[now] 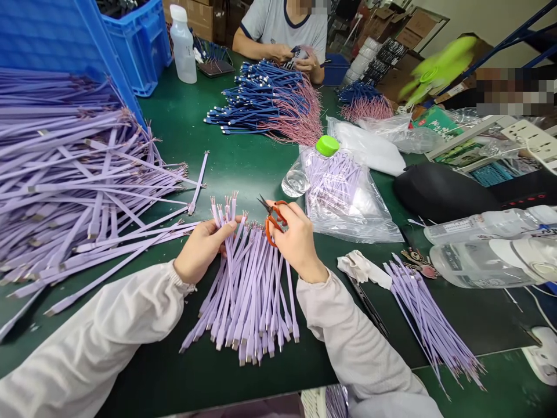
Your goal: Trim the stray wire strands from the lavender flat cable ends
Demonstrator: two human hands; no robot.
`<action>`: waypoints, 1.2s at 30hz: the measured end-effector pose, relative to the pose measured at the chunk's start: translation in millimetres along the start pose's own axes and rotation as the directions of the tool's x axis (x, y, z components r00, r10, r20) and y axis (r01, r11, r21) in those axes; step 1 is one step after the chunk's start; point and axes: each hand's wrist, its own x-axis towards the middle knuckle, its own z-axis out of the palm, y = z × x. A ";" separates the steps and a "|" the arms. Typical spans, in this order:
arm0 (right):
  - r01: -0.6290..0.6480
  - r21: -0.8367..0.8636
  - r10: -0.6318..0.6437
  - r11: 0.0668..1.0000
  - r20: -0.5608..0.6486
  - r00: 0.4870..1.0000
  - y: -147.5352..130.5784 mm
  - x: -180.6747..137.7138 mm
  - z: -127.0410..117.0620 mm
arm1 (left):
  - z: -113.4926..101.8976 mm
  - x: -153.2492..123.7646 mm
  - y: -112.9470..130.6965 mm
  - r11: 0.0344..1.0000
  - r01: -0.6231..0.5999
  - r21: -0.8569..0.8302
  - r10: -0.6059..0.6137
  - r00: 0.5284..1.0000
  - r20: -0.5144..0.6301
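The left hand (202, 252) has its fingers (226, 229) closed around a fanned bundle of flat lilac cables (246, 296), with stripped wire ends standing above the grip. Just beside it, the right hand (298, 241) curls closed on small orange-handled steel scissors (273, 219), blades near those tips. A heap of lilac cables (73, 174) lies left on the green bench (256, 180); a clear plastic bag of lilac cables (343, 200) lies ahead right.

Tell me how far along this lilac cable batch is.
Seemingly done: lilac flat cables in a clear plastic bag. In hand: a lilac cable bundle in the left hand, orange-handled scissors in the right hand. Remaining, probably: the large lilac cable heap at far left.
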 end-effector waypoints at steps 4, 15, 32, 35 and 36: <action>-0.045 0.235 0.040 0.971 0.028 0.999 -8.7 2.8 -0.3 | -0.6 1.7 -1.7 0.997 -0.053 0.053 0.053 0.999 -0.001; -0.028 0.344 0.011 0.938 0.052 0.999 -20.3 7.1 -1.3 | 4.1 0.8 0.1 0.985 -0.104 0.139 0.109 0.994 -0.025; 0.035 0.295 -0.036 0.955 -0.001 0.999 -23.0 3.6 -1.7 | 2.8 0.7 -2.9 0.977 -0.118 0.176 0.122 0.992 -0.014; 0.041 0.309 -0.049 0.950 0.020 0.999 -21.6 3.1 -0.1 | 3.1 0.5 -2.4 0.976 -0.126 0.178 0.132 0.991 -0.022; 0.038 0.316 -0.049 0.948 0.026 0.998 -21.3 3.2 0.4 | 3.1 0.5 -2.4 0.975 -0.128 0.182 0.134 0.991 -0.019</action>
